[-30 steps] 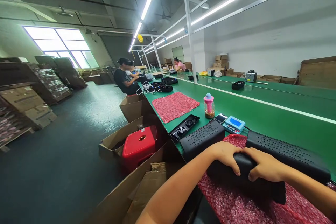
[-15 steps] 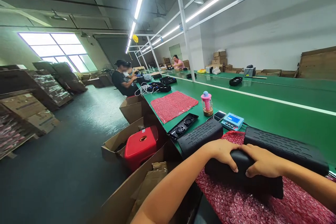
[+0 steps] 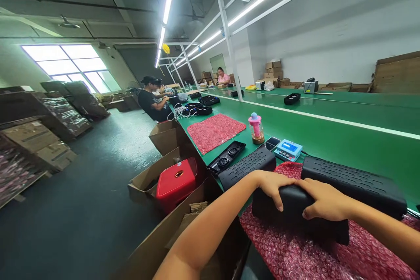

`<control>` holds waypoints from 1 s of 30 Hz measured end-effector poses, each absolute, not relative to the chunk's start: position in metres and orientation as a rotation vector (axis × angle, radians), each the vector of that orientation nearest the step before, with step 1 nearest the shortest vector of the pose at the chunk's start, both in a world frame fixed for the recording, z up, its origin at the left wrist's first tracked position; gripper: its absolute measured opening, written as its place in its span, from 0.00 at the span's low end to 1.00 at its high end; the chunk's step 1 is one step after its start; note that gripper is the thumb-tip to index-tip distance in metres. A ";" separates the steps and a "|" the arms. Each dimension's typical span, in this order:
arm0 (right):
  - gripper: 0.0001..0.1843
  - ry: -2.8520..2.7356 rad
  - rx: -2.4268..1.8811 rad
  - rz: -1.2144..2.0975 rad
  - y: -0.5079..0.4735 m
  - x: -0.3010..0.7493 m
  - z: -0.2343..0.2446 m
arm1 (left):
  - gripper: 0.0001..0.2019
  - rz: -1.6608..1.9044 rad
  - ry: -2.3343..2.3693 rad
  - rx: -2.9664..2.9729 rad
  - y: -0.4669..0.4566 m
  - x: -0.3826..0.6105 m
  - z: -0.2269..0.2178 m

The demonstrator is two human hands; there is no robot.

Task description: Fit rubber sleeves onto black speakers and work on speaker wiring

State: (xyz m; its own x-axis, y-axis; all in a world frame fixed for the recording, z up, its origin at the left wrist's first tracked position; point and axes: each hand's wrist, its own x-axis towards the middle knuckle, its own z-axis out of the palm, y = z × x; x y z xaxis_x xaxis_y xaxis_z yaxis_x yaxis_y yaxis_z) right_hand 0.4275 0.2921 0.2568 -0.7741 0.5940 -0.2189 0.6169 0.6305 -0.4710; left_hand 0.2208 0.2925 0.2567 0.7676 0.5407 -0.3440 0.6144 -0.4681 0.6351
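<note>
A black plastic housing (image 3: 297, 221) with a rounded top lies on a sheet of pink bubble wrap (image 3: 295, 253) at the front of the green bench. My left hand (image 3: 273, 185) grips its upper left part, thumb on the near side, with the far fingers hidden. From the right, my right hand (image 3: 326, 199) is wrapped over the same housing, its thumb also on the near face. Just behind it are two textured black housings, one on the left (image 3: 247, 167) and one on the right (image 3: 352, 183).
Farther along the bench (image 3: 348, 140) are a black panel with two round grilles (image 3: 227, 157), a blue device (image 3: 288, 149), a phone (image 3: 272, 143), a pink-topped bottle (image 3: 256, 129) and flat bubble wrap (image 3: 215, 131). Left of it, a red case (image 3: 177, 183) sits in a carton. Two people work farther off.
My left thumb has slid slightly left on the housing, away from the right thumb. Both hands keep hold of it. The view has shifted a little.
</note>
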 end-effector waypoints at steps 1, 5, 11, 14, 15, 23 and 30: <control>0.38 2.799 1.039 -0.829 0.293 0.428 0.256 | 0.46 -0.113 0.865 2.172 0.292 0.221 0.257; 0.38 2.799 1.032 -0.827 0.294 0.428 0.253 | 0.43 -0.109 0.984 2.133 0.288 0.222 0.262; 0.38 2.790 1.038 -0.844 0.294 0.427 0.255 | 0.44 -0.152 1.105 2.133 0.282 0.226 0.267; 0.38 2.778 1.041 -0.841 0.294 0.427 0.256 | 0.44 -0.149 1.129 2.138 0.281 0.227 0.267; 0.39 2.776 1.041 -0.839 0.294 0.427 0.256 | 0.44 -0.145 1.133 2.141 0.280 0.227 0.267; 0.39 2.776 1.041 -0.835 0.295 0.426 0.255 | 0.45 -0.116 1.145 2.146 0.276 0.228 0.270; 0.36 2.775 1.053 -0.825 0.296 0.426 0.251 | 0.44 -0.103 1.222 2.159 0.271 0.230 0.269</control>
